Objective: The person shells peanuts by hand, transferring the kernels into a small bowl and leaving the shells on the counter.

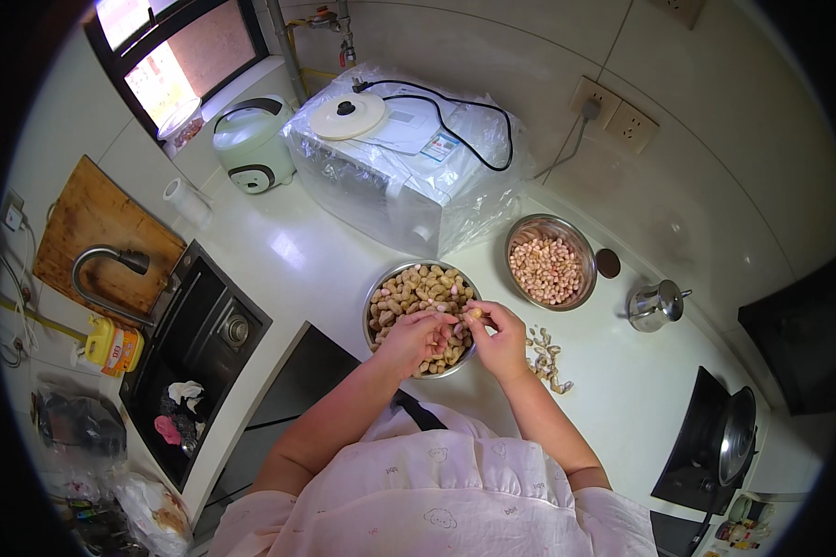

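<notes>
A round steel bowl full of unshelled peanuts stands on the white counter in front of me. Over its right side, my right hand pinches a peanut between thumb and fingertips. My left hand is close beside it above the peanuts, fingers curled; whether it holds something is hidden. Behind and to the right, a second steel bowl contains shelled pink peanut kernels. Empty peanut shells lie scattered on the counter to the right of my right hand.
A plastic-wrapped appliance with a lid and cable on top stands behind the bowls, beside a green rice cooker. The black sink is at left. A brown lid, steel pot and hob are at right.
</notes>
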The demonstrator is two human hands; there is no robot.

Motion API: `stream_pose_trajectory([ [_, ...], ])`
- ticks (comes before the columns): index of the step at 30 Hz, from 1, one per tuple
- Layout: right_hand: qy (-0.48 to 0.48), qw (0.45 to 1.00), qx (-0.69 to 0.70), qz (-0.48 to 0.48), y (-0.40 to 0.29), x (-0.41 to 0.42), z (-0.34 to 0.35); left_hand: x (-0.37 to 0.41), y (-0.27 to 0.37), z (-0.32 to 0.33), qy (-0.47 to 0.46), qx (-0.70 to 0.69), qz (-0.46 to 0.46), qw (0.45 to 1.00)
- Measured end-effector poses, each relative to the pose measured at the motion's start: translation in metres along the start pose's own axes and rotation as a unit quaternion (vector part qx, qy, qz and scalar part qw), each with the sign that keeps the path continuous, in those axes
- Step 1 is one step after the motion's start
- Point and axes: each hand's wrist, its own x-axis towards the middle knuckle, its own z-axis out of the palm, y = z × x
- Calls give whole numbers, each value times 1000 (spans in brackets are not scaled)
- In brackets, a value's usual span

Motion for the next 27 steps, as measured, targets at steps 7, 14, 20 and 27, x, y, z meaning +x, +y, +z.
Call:
stream_pose_trajectory([
  [7,6,1000,-12,16,-2,2,-3,0,1,0,4,-4,1,1000],
  [14,3,997,-66,-45,-3,2,-5,1,0,-2,-8,-14,1,1000],
  [20,15,994,-74,-84,-1,2,-3,2,-1,0,-13,-13,11,1000],
  [27,-57,996,-17,74,11,-4,3,6,-3,5,-2,72,149,986],
])
